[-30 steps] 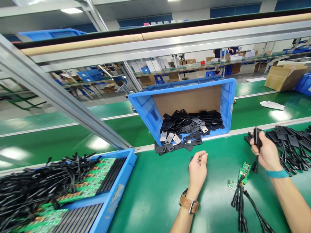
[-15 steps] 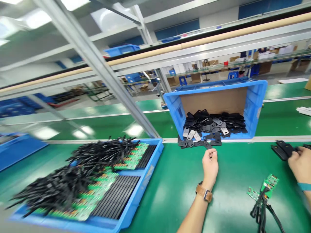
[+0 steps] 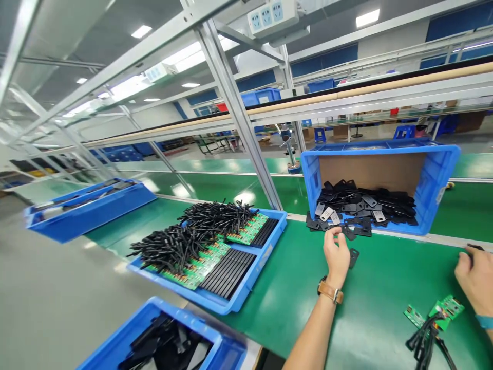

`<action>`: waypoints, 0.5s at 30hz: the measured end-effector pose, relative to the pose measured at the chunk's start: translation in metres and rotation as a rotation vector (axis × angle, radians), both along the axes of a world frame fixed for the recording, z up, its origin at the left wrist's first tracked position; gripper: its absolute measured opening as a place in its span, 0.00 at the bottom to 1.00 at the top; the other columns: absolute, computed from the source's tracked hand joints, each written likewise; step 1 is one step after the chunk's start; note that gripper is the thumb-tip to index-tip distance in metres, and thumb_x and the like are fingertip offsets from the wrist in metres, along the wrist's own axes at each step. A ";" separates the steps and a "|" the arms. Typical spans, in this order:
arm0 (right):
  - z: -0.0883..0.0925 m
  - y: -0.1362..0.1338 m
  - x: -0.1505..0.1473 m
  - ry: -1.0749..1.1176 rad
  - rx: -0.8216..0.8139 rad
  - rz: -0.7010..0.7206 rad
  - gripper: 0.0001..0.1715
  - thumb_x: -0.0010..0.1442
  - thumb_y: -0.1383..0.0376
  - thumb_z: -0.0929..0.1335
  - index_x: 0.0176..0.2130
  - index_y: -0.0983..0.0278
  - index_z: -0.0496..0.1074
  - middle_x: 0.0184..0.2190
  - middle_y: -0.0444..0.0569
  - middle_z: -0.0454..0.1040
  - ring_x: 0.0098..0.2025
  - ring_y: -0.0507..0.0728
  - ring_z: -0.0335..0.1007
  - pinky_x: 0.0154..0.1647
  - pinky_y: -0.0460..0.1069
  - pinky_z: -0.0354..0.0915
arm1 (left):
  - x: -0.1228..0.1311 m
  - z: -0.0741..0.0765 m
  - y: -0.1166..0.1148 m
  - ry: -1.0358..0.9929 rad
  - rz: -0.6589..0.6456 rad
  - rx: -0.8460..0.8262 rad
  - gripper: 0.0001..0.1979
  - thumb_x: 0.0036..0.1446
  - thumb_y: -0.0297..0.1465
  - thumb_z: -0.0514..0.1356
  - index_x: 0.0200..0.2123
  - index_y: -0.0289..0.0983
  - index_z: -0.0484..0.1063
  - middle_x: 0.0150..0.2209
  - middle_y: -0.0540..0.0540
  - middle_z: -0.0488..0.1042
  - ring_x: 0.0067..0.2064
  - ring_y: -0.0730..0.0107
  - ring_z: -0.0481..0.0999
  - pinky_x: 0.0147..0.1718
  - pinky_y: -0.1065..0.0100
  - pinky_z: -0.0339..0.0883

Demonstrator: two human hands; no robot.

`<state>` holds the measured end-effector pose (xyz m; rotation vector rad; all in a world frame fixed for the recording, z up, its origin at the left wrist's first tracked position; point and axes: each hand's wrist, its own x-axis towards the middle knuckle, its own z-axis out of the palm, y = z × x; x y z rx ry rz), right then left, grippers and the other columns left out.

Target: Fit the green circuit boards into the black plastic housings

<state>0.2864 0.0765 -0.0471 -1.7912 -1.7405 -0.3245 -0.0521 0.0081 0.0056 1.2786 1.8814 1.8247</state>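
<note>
My left hand, with a brown watch strap at its wrist, reaches to the front lip of a blue bin. Its fingers are bent, thumb slightly apart, and I see nothing held in them. Beyond the fingertips lie small flat black plates, some inside the bin and some spilled in front. A single black plate rests on the green bench beside the hand. At the right edge, my right hand has its fingers closed around a black plastic piece, mostly hidden.
Green circuit boards with black cables lie near my right hand. To the left, a blue tray holds boards, cables and black strips. Another blue bin stands lower left. A metal post rises behind the tray.
The view has swung left, bringing the lower-left bin into sight. One black plate now lies beside my left hand. The black pieces in my right hand show less.
</note>
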 end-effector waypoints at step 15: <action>0.040 -0.028 -0.004 0.083 -0.771 0.093 0.34 0.57 0.38 0.62 0.22 0.62 0.71 0.22 0.58 0.75 0.25 0.66 0.74 0.28 0.56 0.62 | -0.020 -0.027 -0.014 0.357 -0.235 -0.367 0.12 0.56 0.32 0.60 0.43 0.35 0.71 0.42 0.38 0.74 0.47 0.54 0.73 0.49 0.54 0.65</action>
